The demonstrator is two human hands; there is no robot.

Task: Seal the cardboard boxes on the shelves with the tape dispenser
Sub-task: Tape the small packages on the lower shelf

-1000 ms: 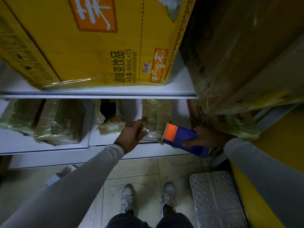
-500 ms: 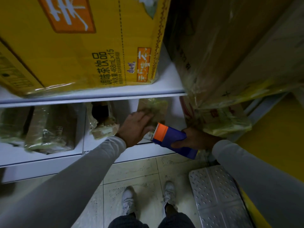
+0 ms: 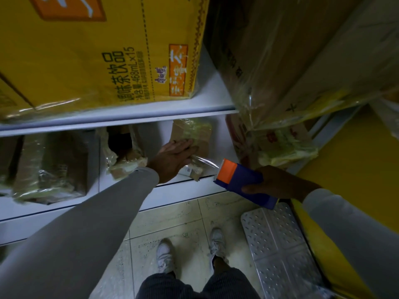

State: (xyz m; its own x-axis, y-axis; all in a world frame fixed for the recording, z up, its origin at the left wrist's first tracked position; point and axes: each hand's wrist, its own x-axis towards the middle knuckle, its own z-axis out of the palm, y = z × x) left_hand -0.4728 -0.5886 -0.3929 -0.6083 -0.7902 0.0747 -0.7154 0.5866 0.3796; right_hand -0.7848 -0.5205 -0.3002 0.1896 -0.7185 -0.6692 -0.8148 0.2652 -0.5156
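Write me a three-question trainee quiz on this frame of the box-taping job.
1. True or false: the left hand lies flat on the small brown box on the lower shelf.
2. Which hand holds the tape dispenser? A) left B) right C) neither
3. Fill in: clear tape stretches from the dispenser's ______ end to the box.

Key: 1 true; 2 B, the right hand; 3 orange.
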